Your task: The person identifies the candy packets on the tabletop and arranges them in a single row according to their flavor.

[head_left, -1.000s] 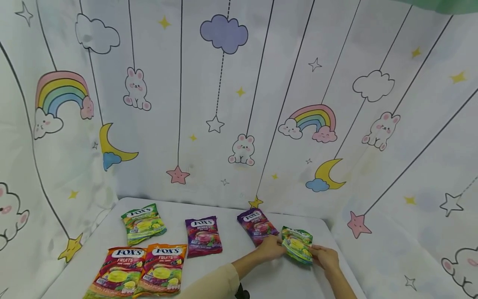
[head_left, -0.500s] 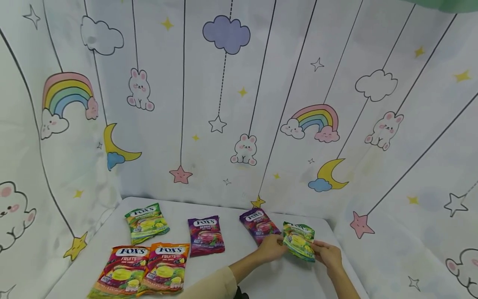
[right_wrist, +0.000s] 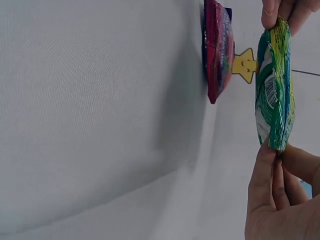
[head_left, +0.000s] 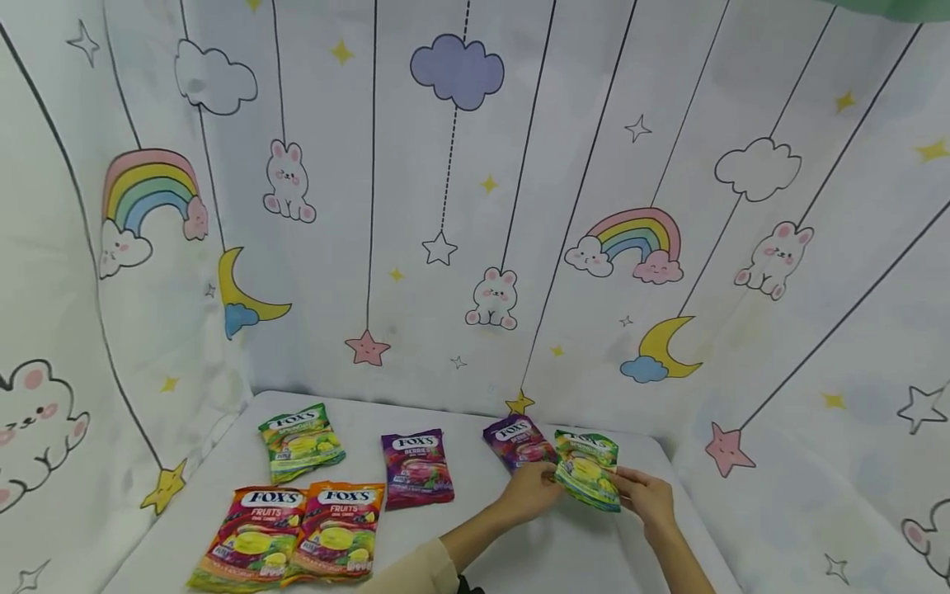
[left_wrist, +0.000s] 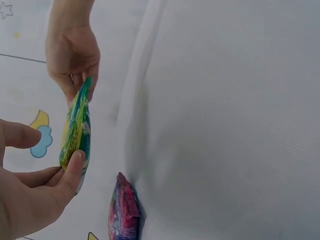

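A green and yellow Fox's candy bag is held between both hands at the right of the table. My left hand pinches its left side, thumb on one face and fingers on the other, as the left wrist view shows on the bag. With thumb and fingertips, my right hand pinches the opposite edge; in the right wrist view the bag is seen edge-on, raised off the table. Just behind the left hand lies a purple berries candy bag, partly hidden by that hand and the green bag.
Across the white table lie another purple bag, a green bag at the back left, and two overlapping orange-red fruits bags, one left and one right. A printed white curtain stands behind the table.
Both hands still hold the green bag, which has shifted slightly left and up toward the purple bag, overlapping its corner. The head view has turned a little left.
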### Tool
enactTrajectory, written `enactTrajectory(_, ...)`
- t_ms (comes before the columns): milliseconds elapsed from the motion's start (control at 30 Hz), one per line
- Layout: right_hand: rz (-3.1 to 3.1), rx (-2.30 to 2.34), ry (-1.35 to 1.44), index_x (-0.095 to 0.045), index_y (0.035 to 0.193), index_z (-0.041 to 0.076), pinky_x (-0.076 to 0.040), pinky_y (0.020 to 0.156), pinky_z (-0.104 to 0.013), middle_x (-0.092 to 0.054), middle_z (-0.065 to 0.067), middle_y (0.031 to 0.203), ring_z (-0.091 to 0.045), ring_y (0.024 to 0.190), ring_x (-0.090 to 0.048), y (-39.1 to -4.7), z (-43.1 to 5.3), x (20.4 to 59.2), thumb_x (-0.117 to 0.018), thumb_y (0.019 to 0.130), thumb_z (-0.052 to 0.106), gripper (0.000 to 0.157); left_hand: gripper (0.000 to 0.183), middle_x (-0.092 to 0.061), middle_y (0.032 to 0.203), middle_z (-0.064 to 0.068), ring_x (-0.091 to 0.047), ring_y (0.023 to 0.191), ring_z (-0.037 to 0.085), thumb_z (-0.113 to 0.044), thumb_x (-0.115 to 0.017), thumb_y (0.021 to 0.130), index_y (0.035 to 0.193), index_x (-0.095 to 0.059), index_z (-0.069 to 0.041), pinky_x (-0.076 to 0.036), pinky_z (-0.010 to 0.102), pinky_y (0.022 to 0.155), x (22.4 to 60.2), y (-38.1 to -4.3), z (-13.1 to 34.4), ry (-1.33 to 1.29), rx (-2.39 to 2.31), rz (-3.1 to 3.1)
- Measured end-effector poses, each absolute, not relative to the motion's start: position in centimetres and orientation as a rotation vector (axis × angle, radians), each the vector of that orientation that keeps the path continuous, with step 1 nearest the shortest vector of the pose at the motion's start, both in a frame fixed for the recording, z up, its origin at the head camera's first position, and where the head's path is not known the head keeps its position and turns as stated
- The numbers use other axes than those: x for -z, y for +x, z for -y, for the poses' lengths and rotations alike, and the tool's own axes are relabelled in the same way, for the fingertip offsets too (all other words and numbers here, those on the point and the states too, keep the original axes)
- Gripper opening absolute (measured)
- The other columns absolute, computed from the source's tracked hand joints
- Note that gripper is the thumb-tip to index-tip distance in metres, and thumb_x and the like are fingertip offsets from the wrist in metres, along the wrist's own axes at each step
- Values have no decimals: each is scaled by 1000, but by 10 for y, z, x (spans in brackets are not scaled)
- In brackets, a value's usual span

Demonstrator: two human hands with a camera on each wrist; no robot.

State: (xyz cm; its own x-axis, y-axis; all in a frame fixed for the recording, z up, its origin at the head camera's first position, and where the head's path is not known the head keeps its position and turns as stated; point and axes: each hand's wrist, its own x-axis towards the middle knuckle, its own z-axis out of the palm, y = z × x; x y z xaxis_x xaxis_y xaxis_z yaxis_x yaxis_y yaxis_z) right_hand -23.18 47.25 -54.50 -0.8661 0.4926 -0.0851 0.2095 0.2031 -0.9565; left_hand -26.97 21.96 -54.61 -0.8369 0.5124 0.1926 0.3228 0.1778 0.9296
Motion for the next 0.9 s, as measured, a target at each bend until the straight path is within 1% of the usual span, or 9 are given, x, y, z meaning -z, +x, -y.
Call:
enactTrajectory(67,2234,-1723,-666,-67,126,-12,-60,69,-27,-77,-9,99,-14,82,-73,-234,-469,545,-76,95,11,39,45,-75,95,3,-63,77,4,-14,-65,88,127,-68,7,-53,24,66,544,-269,-215,816,-1748,-2297)
enactTrajectory(167,2227,-1742,-646,-67,126,-12,-61,70,-28,-77,-10,101,-15,83,-74,-237,-461,544,-76,95,12,40,43,-72,88,-1,-57,67,3,-12,-64,88,127,-69,6,-48,22,59,542,-269,-208,822,-1782,-2318)
enactTrajectory(200,2223,-1751,-639,-67,127,-12,-61,70,-28,-78,-11,102,-15,84,-74,-238,-458,543,-76,95,12,41,44,-72,88,0,-56,67,2,-12,-63,88,127,-69,6,-48,22,59,541,-268,-204,821,-1791,-2321)
enactTrajectory(300,2217,-1768,-607,-67,127,-12,-61,71,-28,-77,-11,103,-16,85,-75,-240,-449,539,-77,95,14,42,42,-74,92,2,-57,67,2,-11,-63,91,129,-67,7,-48,21,59,537,-265,-196,809,-1824,-2324)
enactTrajectory(400,2218,-1783,-571,-67,126,-12,-61,72,-28,-77,-11,103,-18,85,-76,-240,-442,536,-78,94,14,42,40,-76,101,6,-61,75,2,-11,-64,93,129,-67,6,-51,22,64,534,-260,-189,766,-1851,-2325)
enactTrajectory(600,2248,-1779,-521,-68,126,-11,-61,74,-28,-77,-12,105,-19,87,-76,-242,-427,533,-77,96,15,41,41,-67,86,-2,-53,67,3,-7,-61,94,131,-65,10,-44,20,58,528,-256,-176,731,-1877,-2355)
enactTrajectory(667,2247,-1787,-514,-68,126,-11,-61,74,-28,-77,-12,104,-18,87,-76,-244,-423,532,-77,96,14,41,41,-69,88,0,-57,71,3,-7,-62,94,131,-65,10,-47,20,60,526,-255,-172,735,-1884,-2365)
enactTrajectory(833,2226,-1826,-501,-68,126,-11,-61,75,-28,-78,-11,104,-17,86,-75,-247,-413,531,-76,96,12,39,36,-75,94,8,-63,76,3,-8,-64,96,129,-67,7,-53,21,64,522,-254,-162,712,-1888,-2366)
enactTrajectory(900,2218,-1834,-497,-68,126,-11,-61,74,-28,-78,-10,104,-17,86,-75,-248,-409,531,-76,96,11,38,36,-74,94,6,-63,76,3,-9,-64,97,129,-67,6,-53,22,64,521,-254,-158,695,-1881,-2372)
